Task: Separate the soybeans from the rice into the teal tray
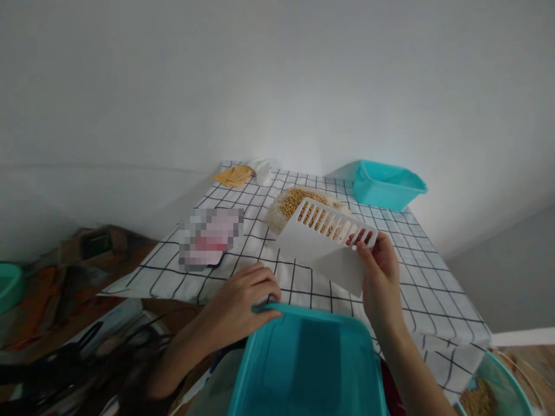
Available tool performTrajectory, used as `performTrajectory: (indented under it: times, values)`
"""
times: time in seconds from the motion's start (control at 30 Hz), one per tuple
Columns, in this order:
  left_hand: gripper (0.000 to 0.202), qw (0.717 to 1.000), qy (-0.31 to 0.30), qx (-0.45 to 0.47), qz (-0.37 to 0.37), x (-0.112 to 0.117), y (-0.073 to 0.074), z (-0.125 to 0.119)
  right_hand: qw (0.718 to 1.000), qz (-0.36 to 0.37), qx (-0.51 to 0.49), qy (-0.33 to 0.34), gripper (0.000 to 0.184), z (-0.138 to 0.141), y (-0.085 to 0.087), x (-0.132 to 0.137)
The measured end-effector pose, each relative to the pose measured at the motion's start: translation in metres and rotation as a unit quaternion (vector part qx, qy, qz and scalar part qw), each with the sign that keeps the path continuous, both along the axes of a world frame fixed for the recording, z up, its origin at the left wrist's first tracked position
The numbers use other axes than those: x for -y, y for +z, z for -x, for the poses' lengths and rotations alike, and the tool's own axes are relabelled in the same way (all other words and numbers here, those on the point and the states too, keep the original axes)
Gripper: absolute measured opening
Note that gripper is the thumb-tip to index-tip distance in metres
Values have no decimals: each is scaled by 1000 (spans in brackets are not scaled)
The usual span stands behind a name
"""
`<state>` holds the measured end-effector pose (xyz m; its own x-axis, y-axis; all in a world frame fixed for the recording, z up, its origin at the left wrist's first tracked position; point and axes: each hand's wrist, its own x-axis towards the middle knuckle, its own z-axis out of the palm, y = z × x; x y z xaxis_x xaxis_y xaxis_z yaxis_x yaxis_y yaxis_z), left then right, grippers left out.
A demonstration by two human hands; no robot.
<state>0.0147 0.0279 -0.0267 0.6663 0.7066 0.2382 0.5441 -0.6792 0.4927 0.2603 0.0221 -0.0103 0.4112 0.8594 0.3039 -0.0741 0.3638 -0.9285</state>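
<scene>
My right hand (381, 274) grips a white plastic panel with a row of slots (321, 248) by its right end, tilted above the table. Behind it, partly covered, a heap of round yellow beans (295, 201) lies together with pale grains (275, 218) that look like rice; some beans show through the slots. My left hand (249, 297) is closed on the far rim of a teal plastic bin (321, 315), thumb inside and fingers outside. This bin stands close to my body, just below the table's front edge. Its visible inside holds nothing.
A checked cloth (299, 283) covers the table. At its back right stands a turquoise basin (384, 188). Yellow cloth or packaging (234, 176), a white crumpled piece (261, 171) and a blurred-out phone-like item (212, 240) lie left. A tub with grains (479, 398) sits lower right.
</scene>
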Motion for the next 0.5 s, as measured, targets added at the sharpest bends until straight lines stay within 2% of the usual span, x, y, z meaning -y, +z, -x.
performTrajectory:
  times: [0.17, 0.27, 0.37, 0.5]
  values:
    - [9, 995, 34, 3, -89, 27, -15, 8, 1000, 4, -10, 2, 16, 2, -4, -3]
    - [9, 994, 40, 4, -100, 39, -21, 12, 1000, 21, -20, -6, 19, 1, -11, -1]
    - [10, 995, 69, 24, -72, 50, -30, 16, 999, 36, -38, 5, 22, 8, -15, 0]
    - [9, 991, 124, 46, 39, 58, -38, 20, 998, 45, -22, 36, 23, 32, -16, -2]
